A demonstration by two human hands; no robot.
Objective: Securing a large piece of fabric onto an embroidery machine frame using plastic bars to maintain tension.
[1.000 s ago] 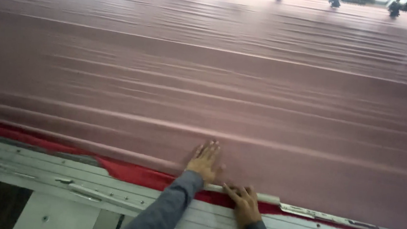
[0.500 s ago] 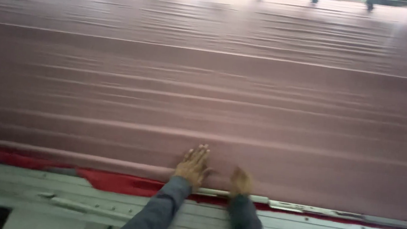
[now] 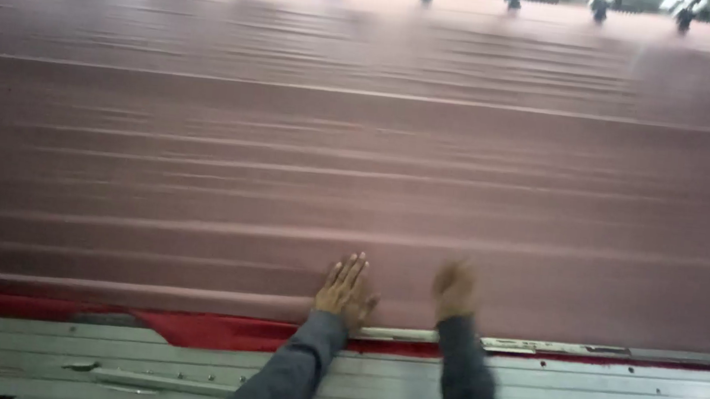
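Both hands, left hand point(image 3: 346, 292) and right hand point(image 3: 455, 289), press maroon fabric point(image 3: 358, 165) above a metal rail point(image 3: 614, 394).

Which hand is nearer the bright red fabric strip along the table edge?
Left. The left hand lies flat just above the bright red fabric strip; the blurred right hand sits farther right.
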